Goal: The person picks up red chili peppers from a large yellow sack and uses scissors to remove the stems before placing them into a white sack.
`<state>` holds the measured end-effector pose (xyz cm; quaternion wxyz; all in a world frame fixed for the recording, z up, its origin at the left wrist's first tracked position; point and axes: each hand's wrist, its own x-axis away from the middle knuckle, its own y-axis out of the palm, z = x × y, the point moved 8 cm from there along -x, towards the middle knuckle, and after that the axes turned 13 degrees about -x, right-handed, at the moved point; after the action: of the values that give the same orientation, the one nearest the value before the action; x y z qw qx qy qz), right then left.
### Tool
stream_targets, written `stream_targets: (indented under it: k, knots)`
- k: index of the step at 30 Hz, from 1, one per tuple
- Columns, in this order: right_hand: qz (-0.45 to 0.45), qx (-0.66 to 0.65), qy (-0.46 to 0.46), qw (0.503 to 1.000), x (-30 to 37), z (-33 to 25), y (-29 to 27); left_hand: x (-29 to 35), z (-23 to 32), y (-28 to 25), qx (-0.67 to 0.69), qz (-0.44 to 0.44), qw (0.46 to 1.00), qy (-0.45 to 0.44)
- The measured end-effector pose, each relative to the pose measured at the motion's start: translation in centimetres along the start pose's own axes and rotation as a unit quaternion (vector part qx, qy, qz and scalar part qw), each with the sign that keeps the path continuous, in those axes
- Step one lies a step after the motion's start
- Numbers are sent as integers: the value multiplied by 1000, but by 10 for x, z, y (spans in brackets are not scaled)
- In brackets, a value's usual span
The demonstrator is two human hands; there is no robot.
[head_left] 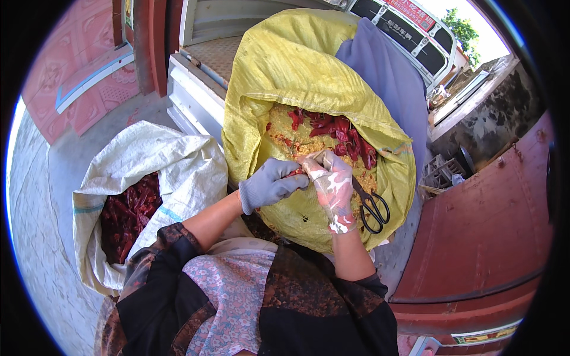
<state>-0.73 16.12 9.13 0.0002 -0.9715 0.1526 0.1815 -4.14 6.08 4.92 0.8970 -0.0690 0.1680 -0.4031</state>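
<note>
My left hand (274, 185), in a grey glove, is closed on a dried red chili pepper (295, 172), mostly hidden by the fingers. My right hand (331, 183), in a pink-and-white camouflage glove, meets it with fingers pinched at the pepper's end; what they grip there is hidden. Both are above the mouth of a large yellow woven sack (297, 71). Dried red chilies (341, 132) and a layer of yellow seeds (285, 135) lie in the sack. Black-handled scissors (374, 212) lie beside my right wrist, their blades partly hidden behind that hand.
To the left stands a white woven sack (172, 157), open, with dark red dried chilies (129, 215) inside. A metal cargo bed (202, 74) is behind the yellow sack, and a grey-blue cloth (386, 71) drapes beside it. A red metal door (481, 231) is at right.
</note>
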Motion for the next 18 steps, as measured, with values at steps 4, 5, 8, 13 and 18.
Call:
stream_targets:
  k: [4, 5, 8, 13, 18]
  knots:
    - [-1, -31, 193, 981, 1, 8, 4, 3, -1, -1, -4, 41, 999, 23]
    - [-3, -81, 192, 978, 0, 14, 1, 2, 3, -3, -29, 52, 997, 57]
    - [-38, -116, 235, 964, 0, 27, -4, -2, 2, -3, -76, 79, 986, 124]
    - [-1, -220, 321, 921, 11, 47, -1, -2, 5, -5, -235, 80, 953, 175]
    - [67, -93, 176, 978, 1, 23, -1, -2, -5, -7, -9, 82, 996, 42]
